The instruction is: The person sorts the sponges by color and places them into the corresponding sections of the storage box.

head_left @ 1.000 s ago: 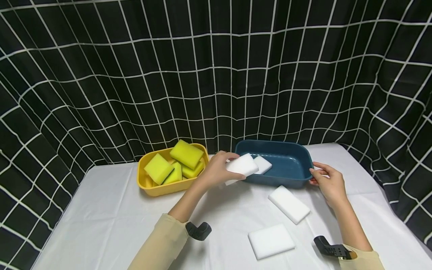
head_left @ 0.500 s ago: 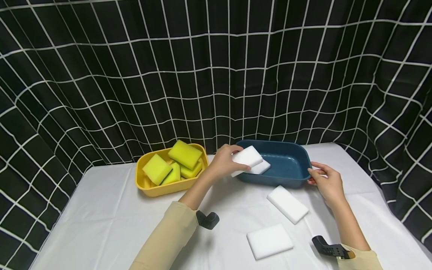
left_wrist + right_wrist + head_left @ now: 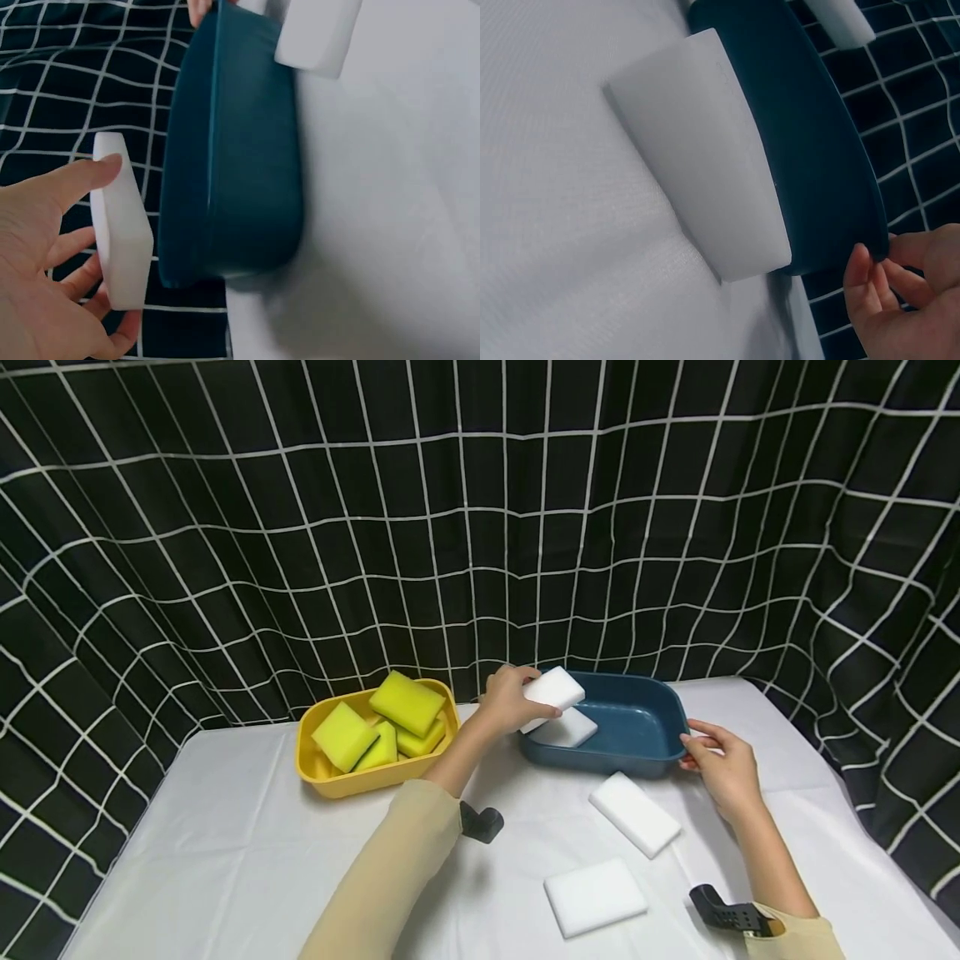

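My left hand [image 3: 504, 703] holds a white sponge [image 3: 558, 689] over the left end of a blue bin [image 3: 633, 727]. The left wrist view shows the thumb on one face of this sponge [image 3: 124, 240] and fingers on the other side, above the rim. Lying inside the bin, under the held piece, is another white sponge [image 3: 567, 731]. My right hand [image 3: 729, 772] pinches the bin's right end wall between thumb and fingers, clearly seen in the right wrist view. Two white sponges, one close by the bin [image 3: 636, 814] and one nearer [image 3: 596, 897], lie flat on the table.
A yellow bin [image 3: 360, 785] with several yellow sponges [image 3: 407, 702] stands to the left of the blue one. White cloth [image 3: 217, 835] covers the table. Behind both bins hangs a black curtain [image 3: 420, 543] with a white grid.
My left hand has carried the white sponge rightward and away from me, from the bin's left front edge to above its interior. The right hand keeps its hold on the bin.
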Motion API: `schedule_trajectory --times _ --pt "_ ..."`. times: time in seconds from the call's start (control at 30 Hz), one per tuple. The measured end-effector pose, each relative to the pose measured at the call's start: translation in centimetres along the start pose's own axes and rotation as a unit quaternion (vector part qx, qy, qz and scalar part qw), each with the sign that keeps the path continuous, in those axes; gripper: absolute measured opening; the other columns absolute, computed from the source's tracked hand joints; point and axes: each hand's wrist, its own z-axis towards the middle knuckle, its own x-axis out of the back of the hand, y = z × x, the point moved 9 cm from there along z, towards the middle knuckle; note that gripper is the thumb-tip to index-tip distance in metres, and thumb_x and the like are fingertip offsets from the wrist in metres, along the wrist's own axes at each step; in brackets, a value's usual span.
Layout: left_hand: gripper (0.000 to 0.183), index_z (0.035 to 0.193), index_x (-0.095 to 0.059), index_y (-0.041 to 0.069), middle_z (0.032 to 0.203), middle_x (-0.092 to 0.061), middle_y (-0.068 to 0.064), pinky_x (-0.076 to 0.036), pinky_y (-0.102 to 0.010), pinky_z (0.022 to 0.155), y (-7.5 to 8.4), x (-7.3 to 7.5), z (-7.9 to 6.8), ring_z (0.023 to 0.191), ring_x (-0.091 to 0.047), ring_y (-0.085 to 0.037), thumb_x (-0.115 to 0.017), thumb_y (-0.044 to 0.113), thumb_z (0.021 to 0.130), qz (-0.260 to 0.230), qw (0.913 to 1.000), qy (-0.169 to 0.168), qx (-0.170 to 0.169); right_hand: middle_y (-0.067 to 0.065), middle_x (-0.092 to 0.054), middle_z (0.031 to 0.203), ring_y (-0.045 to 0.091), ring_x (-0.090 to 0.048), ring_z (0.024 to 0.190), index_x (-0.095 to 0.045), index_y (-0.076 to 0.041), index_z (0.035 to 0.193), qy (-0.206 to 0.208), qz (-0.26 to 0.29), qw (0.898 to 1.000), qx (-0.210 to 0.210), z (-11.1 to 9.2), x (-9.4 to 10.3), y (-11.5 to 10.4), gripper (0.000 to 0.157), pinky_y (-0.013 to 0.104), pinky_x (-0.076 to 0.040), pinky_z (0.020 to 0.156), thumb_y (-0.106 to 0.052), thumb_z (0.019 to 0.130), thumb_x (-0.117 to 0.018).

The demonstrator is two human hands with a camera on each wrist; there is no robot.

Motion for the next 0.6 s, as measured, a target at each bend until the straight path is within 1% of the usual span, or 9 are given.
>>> schedule_trajectory --times 0.13,0.27,0.37,0.5,0.6 --pt "0.066 0.143 -0.065 0.012 0.137 -0.06 -0.012 -0.04 -0.034 0.083 0.1 -0.2 0.7 0.121 -0.05 -0.028 -0.089 0.036 0.087 0.015 0.9998 0.005 0.008 -0.008 -0.061 0.085 -0.005 -0.062 0.064 -0.046 0.017 0.148 0.0 0.001 1.0 0.003 0.0 -0.1 0.0 0.048 0.012 -0.059 0.064 -0.005 0.107 -0.057" --pt "0.066 0.144 -0.065 0.013 0.136 -0.061 -0.01 -0.042 -0.034 0.084 0.5 -0.4 1.4 0.121 -0.051 -0.027 -0.088 0.039 0.087 0.04 0.999 0.015 0.012 -0.008 -0.061 0.085 -0.005 -0.062 0.065 -0.045 0.017 0.148 -0.002 -0.001 1.0 0.003 0.0 -0.1 0.0 0.048 0.011 -0.059 0.064 -0.006 0.107 -0.057" --pt "0.067 0.144 -0.064 0.014 0.136 -0.061 -0.01 -0.046 -0.037 0.09 0.8 -0.5 1.9 0.123 -0.052 -0.026 -0.088 0.041 0.087 0.053 0.9982 0.02 0.017 -0.009 -0.061 0.084 -0.005 -0.061 0.066 -0.045 0.017 0.148 -0.003 0.001 1.0 0.003 0.0 -0.1 0.0 0.048 0.011 -0.059 0.064 -0.006 0.107 -0.056" --pt "0.067 0.144 -0.065 0.013 0.138 -0.06 -0.011 -0.048 -0.045 0.1 1.1 -0.5 2.3 0.126 -0.052 -0.028 -0.088 0.04 0.087 0.049 0.9981 0.025 0.026 -0.011 -0.061 0.083 -0.005 -0.061 0.065 -0.045 0.017 0.148 -0.002 0.001 1.0 0.005 0.0 -0.1 0.0 0.048 0.011 -0.059 0.064 -0.006 0.107 -0.057" --pt "0.067 0.144 -0.064 0.012 0.139 -0.06 -0.012 -0.048 -0.048 0.104 0.9 -0.6 2.4 0.127 -0.052 -0.028 -0.088 0.039 0.088 0.044 0.9981 0.025 0.035 -0.01 -0.06 0.083 -0.005 -0.061 0.065 -0.045 0.018 0.148 -0.002 0.0 1.0 0.004 0.0 -0.1 0.0 0.048 0.011 -0.059 0.064 -0.006 0.107 -0.057"
